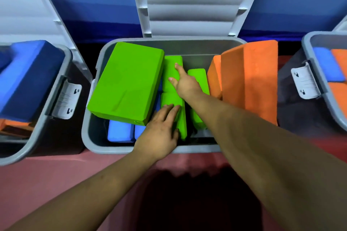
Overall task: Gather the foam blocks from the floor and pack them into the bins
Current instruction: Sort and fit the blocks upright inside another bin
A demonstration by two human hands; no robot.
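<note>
Narrow green blocks (172, 98) stand on edge in ctr bin (90, 137). Your L hand (159, 129) lies flat on the near one, fingers straight. R hand (185, 82), fingers spread, presses the far one. Big green block (125, 82) tilts at L rim, orange blocks (247, 80) lean at R rim. Dark gap runs by your R forearm; back wall bare.

Location: probably a matted exercise or play room.
You face a blue wall (97, 2) above red floor matting (56, 180); grey lidded bins (187, 149) hold coloured foam blocks (125, 82).

blocks (125, 82): green, orange, blue | bin (187, 149): grey | floor (56, 178): red
</note>
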